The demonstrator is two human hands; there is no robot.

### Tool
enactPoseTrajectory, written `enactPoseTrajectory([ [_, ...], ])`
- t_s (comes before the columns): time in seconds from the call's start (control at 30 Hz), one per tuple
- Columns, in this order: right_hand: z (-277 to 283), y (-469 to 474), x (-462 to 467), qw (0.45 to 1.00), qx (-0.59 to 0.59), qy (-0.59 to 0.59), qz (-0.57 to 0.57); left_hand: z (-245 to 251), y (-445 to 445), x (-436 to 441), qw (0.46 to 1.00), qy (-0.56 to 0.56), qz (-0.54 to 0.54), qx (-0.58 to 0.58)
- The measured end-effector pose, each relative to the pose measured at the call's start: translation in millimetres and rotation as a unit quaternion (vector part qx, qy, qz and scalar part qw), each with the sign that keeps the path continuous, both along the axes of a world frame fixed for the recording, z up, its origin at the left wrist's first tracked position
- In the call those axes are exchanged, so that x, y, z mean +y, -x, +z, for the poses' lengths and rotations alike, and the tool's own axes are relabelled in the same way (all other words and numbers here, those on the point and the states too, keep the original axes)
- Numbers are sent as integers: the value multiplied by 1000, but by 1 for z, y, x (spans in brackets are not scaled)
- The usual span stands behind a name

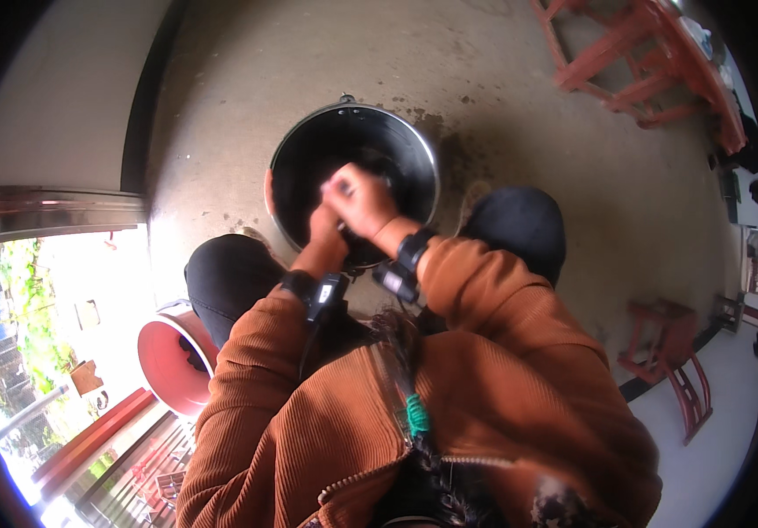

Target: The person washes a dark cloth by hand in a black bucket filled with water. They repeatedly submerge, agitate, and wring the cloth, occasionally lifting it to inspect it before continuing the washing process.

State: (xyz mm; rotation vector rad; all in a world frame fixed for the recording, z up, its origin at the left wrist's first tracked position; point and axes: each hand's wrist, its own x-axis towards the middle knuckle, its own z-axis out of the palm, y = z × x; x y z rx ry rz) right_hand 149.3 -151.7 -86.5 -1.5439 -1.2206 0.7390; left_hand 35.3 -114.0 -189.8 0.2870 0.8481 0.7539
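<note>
A deep black pot (306, 145) with a shiny metal rim and a riveted fitting stands on the floor between my knees. Over its opening, my left hand (327, 232) and my right hand (360, 201) are close together and seem to touch. Both are blurred, with the fingers curled. Whether anything small is held between them is too blurred to tell. The inside of the pot is dark, and its contents are not clear.
A pink-lined bucket (168, 363) with something dark inside stands by my left knee, near a bright doorway. Ahead to the right is a red wooden table (643, 59); a small red chair (666, 336) stands at the right. Dark wet spots (461, 155) mark the concrete floor.
</note>
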Motion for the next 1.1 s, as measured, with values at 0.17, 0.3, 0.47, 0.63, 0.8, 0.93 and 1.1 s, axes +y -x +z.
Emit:
enactPoseTrajectory([
  [0.17,-76,-48,13,966,-62,247,-48,84,-5,18,981,-45,39,184],
  [0.3,-78,-55,10,942,89,320,55,105,7,25,909,-195,-19,368],
  [0.47,-61,-56,14,863,324,382,64,90,0,-10,901,-272,-225,253],
  [0.63,-78,-54,26,951,178,249,-32,71,-4,-21,926,-136,-253,246],
  [0.8,-41,-23,11,984,-12,178,31,33,-1,17,966,117,-182,144],
  [0.93,8,7,-12,984,-75,129,98,3,18,31,963,94,-246,51],
  [1.1,30,23,-19,993,-62,46,87,-25,29,9,872,-355,-167,293],
])
